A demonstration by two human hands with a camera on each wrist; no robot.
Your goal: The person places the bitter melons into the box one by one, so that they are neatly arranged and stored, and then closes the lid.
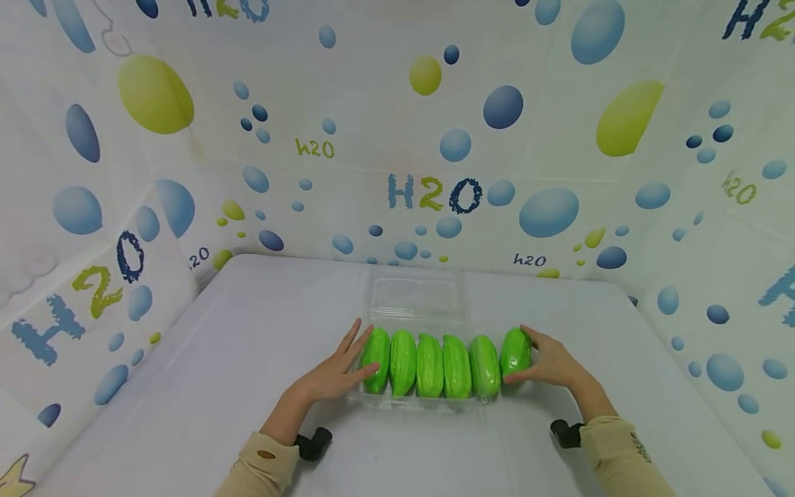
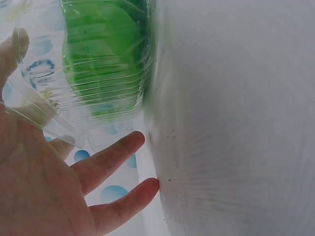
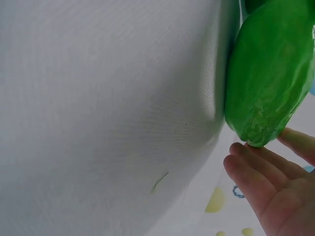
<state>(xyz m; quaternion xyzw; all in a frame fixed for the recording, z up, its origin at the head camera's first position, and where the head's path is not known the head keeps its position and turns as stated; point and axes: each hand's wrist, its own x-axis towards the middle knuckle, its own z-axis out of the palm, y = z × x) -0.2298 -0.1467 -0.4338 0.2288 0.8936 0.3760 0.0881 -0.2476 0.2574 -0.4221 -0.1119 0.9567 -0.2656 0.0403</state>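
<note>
A clear plastic clamshell box [image 1: 413, 402] lies opened on the table, its lid [image 1: 415, 297] folded back behind it. Several glossy, bright green oblong pieces [image 1: 430, 366], like plump gourds, lie side by side in it. With fingers spread, my left hand [image 1: 335, 373] rests at the box's left end, thumb over the leftmost piece. In the left wrist view, the hand [image 2: 44, 182] is beside the ridged box wall [image 2: 103, 93]. My right hand [image 1: 553, 360] grips another green piece [image 1: 515, 353] between thumb and fingers, just right of the box. Its wrinkled end shows in the right wrist view.
A white cloth covers the table [image 1: 186, 386]. Behind and beside it hang white sheets [image 1: 373, 90] printed with blue and green drops and lettering. Black wrist cameras [image 1: 315, 444] sit below both wrists. A thin green scrap [image 3: 159, 181] lies on the cloth.
</note>
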